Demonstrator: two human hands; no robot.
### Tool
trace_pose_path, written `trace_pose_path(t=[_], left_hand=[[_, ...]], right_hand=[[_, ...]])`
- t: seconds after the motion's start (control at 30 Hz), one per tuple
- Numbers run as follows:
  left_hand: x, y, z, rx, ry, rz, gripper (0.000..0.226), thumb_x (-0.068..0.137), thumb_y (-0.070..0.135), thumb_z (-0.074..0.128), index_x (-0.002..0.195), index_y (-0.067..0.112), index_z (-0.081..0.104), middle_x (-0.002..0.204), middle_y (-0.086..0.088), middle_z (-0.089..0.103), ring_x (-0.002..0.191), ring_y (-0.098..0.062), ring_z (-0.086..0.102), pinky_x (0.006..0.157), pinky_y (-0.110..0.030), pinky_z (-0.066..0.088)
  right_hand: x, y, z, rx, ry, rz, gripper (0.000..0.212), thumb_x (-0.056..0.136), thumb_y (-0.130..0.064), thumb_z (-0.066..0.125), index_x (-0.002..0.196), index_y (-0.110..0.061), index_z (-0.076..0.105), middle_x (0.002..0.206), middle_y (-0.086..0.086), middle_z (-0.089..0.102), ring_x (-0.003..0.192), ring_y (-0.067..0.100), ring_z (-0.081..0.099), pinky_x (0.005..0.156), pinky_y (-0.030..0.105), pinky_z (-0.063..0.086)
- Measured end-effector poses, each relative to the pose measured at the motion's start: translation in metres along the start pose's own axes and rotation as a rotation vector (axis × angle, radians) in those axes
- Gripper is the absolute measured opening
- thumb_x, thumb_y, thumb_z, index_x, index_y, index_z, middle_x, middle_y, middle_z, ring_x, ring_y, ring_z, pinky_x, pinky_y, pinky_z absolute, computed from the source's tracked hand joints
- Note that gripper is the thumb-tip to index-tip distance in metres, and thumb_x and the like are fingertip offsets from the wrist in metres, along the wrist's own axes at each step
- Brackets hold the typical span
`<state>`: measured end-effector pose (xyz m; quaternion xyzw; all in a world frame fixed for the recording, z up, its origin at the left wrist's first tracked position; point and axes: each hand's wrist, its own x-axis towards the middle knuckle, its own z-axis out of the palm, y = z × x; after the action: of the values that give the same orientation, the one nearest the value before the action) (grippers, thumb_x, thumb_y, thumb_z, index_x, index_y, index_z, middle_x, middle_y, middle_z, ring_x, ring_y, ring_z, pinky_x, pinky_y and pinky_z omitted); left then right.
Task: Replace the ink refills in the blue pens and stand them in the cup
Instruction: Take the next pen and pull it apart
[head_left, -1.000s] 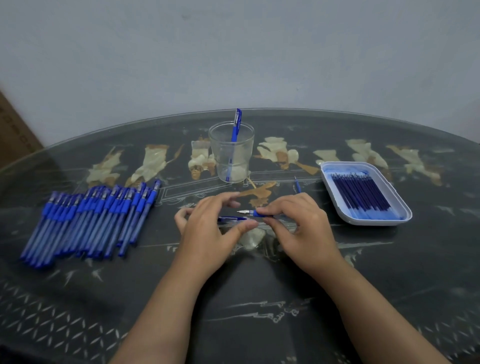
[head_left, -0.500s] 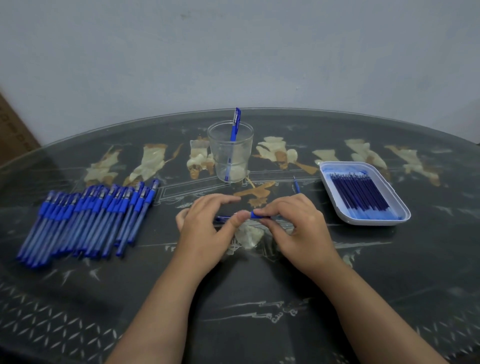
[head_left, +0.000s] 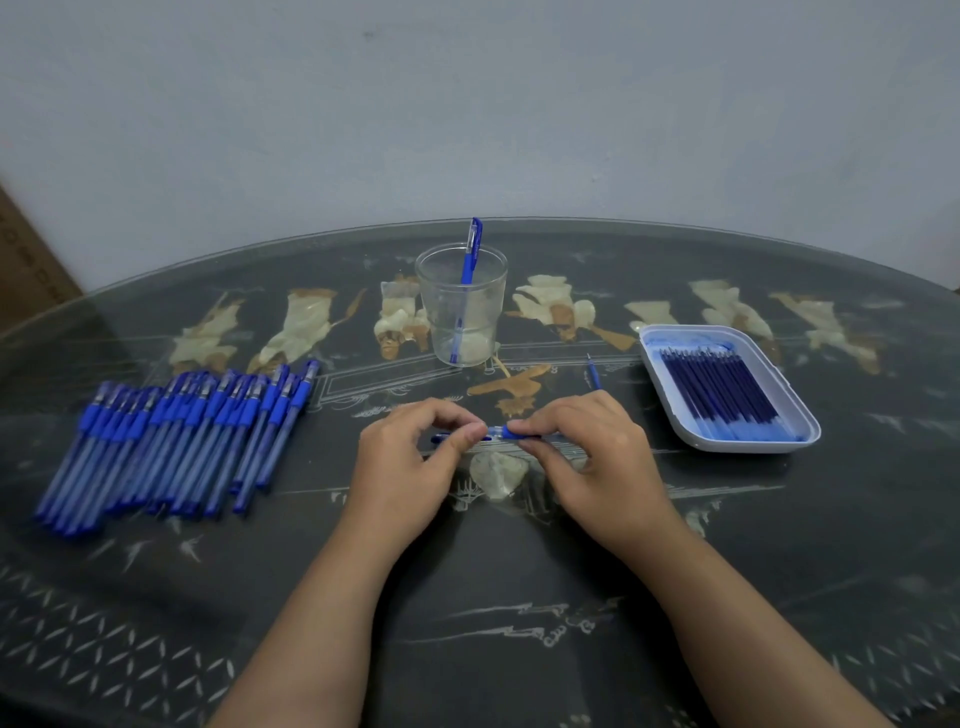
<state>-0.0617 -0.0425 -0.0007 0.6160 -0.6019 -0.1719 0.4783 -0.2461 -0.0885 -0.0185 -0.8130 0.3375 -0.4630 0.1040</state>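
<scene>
One pen (head_left: 497, 433): left hand (head_left: 402, 467), right hand (head_left: 589, 457)

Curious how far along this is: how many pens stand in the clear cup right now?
1. A blue pen leans inside the clear cup, clip end up; its wall shows no other. A second pen, held between the left hand and right hand, is not in yet.

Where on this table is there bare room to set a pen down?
Bare table: the strip between the pen pile and the left hand, the near edge outside both forearms, and right of the tray. Crowded: the middle, where that hand and the right hand hold a pen, and the gap between cup and tray, where a loose refill lies.
</scene>
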Motion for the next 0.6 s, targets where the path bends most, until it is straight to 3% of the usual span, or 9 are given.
trace_pose_path(t=[0.1, 0.27, 0.3, 0.4, 0.43, 0.53, 0.6], left_hand=[[-0.001, 0.001, -0.002, -0.050, 0.011, -0.045, 0.012, 0.082, 0.019, 0.075, 0.084, 0.031, 0.075, 0.083, 0.022, 0.070, 0.088, 0.010, 0.059, 0.073, -0.003, 0.038], [-0.001, 0.001, -0.014, -0.109, 0.054, -0.088, 0.027, 0.085, 0.013, 0.072, 0.096, 0.038, 0.074, 0.096, 0.014, 0.071, 0.097, 0.008, 0.060, 0.085, -0.004, 0.040], [-0.002, 0.000, -0.017, -0.084, 0.063, -0.090, 0.029, 0.084, 0.013, 0.073, 0.096, 0.040, 0.073, 0.096, 0.015, 0.070, 0.098, 0.008, 0.059, 0.090, -0.008, 0.041], [-0.005, -0.004, -0.021, 0.066, 0.079, -0.131, 0.024, 0.080, 0.022, 0.077, 0.089, 0.043, 0.070, 0.085, 0.025, 0.069, 0.096, 0.007, 0.060, 0.104, -0.038, 0.041], [-0.006, -0.004, -0.021, 0.127, 0.070, -0.149, 0.018, 0.078, 0.026, 0.077, 0.084, 0.041, 0.069, 0.082, 0.027, 0.068, 0.096, 0.007, 0.060, 0.105, -0.041, 0.037], [-0.006, -0.002, -0.021, 0.258, 0.017, -0.207, 0.013, 0.076, 0.036, 0.077, 0.073, 0.039, 0.065, 0.079, 0.025, 0.067, 0.102, 0.004, 0.055, 0.092, -0.025, 0.019], [-0.006, -0.001, -0.020, 0.295, -0.005, -0.217, 0.012, 0.076, 0.039, 0.077, 0.074, 0.039, 0.066, 0.082, 0.026, 0.067, 0.104, 0.004, 0.052, 0.082, -0.023, 0.014]], right_hand=[[-0.001, 0.001, 0.000, -0.004, 0.001, 0.004, 0.011, 0.082, -0.015, 0.073, 0.092, -0.019, 0.075, 0.090, -0.013, 0.069, 0.085, 0.015, 0.059, 0.078, 0.038, 0.049], [-0.003, 0.003, -0.003, -0.016, -0.002, 0.038, 0.013, 0.081, -0.011, 0.074, 0.093, -0.018, 0.074, 0.092, -0.012, 0.070, 0.085, 0.017, 0.060, 0.079, 0.040, 0.049], [-0.003, 0.003, -0.003, -0.018, -0.001, 0.045, 0.013, 0.081, -0.011, 0.073, 0.092, -0.018, 0.074, 0.092, -0.012, 0.070, 0.085, 0.018, 0.060, 0.079, 0.041, 0.049], [-0.003, 0.002, -0.004, -0.022, -0.004, 0.058, 0.011, 0.082, -0.014, 0.072, 0.092, -0.019, 0.074, 0.092, -0.013, 0.069, 0.086, 0.018, 0.060, 0.080, 0.041, 0.049], [-0.003, 0.001, -0.004, -0.024, -0.007, 0.062, 0.011, 0.082, -0.014, 0.071, 0.092, -0.019, 0.073, 0.092, -0.014, 0.069, 0.086, 0.017, 0.060, 0.080, 0.041, 0.049], [-0.003, 0.000, -0.004, -0.034, -0.014, 0.076, 0.014, 0.082, -0.012, 0.074, 0.093, -0.020, 0.073, 0.092, -0.015, 0.069, 0.087, 0.016, 0.060, 0.080, 0.041, 0.049], [-0.003, -0.001, -0.005, -0.038, -0.014, 0.078, 0.016, 0.081, -0.010, 0.075, 0.093, -0.021, 0.073, 0.092, -0.015, 0.069, 0.086, 0.016, 0.059, 0.080, 0.041, 0.049]])
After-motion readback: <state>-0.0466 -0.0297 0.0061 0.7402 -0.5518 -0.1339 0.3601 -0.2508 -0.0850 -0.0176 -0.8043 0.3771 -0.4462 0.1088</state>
